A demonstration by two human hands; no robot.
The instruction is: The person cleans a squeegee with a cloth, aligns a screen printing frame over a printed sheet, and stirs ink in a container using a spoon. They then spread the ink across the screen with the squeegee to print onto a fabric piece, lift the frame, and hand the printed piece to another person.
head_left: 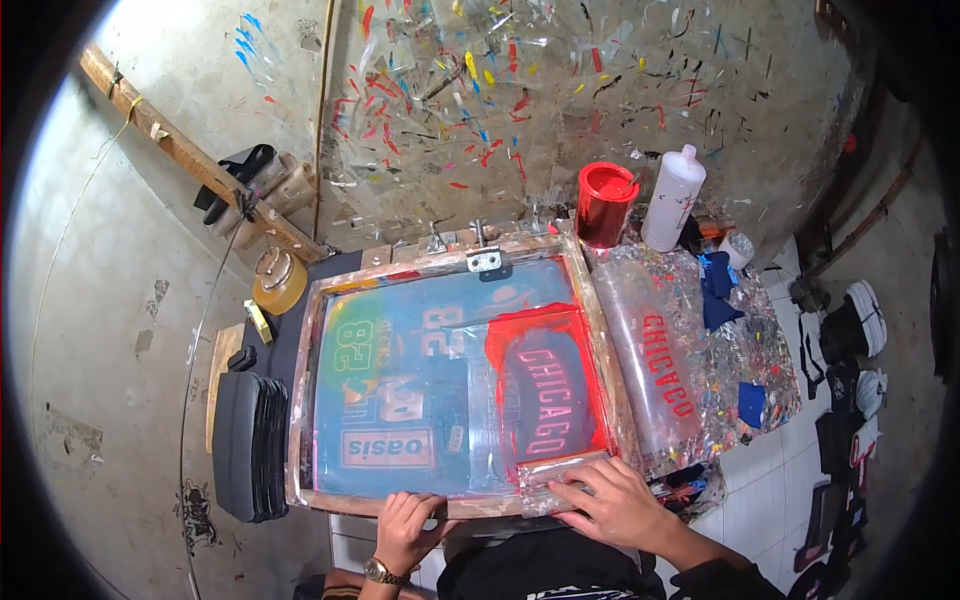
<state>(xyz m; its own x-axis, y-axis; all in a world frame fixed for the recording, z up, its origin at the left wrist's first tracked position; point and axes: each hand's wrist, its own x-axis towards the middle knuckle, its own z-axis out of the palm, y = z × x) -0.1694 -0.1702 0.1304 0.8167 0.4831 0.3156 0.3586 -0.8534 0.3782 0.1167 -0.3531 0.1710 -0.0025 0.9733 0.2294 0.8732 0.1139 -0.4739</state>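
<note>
A wooden-framed printing screen (395, 430) lies in front of me, its mesh blue-grey with several designs such as "oasis". Red ink (592, 375) surrounds a "CHICAGO" design (540, 400) on the right part of the mesh. My left hand (408, 522) is closed over the near rail of the frame, fingers on top and thumb below. At the near right corner, my right hand (608, 505) grips a squeegee (545, 472) with a worn, ink-marked body. The squeegee rests at the near edge of the red ink; its blade is hidden.
Right of the screen, a clear sheet printed "CHICAGO" (640, 340) lies on a paint-speckled board (735, 365). Behind stand a red ink can (604, 215) and a white bottle (672, 200). Dark stacked pieces (250, 450) and a tape roll (280, 280) are left. A hinge clamp (484, 260) holds the far rail.
</note>
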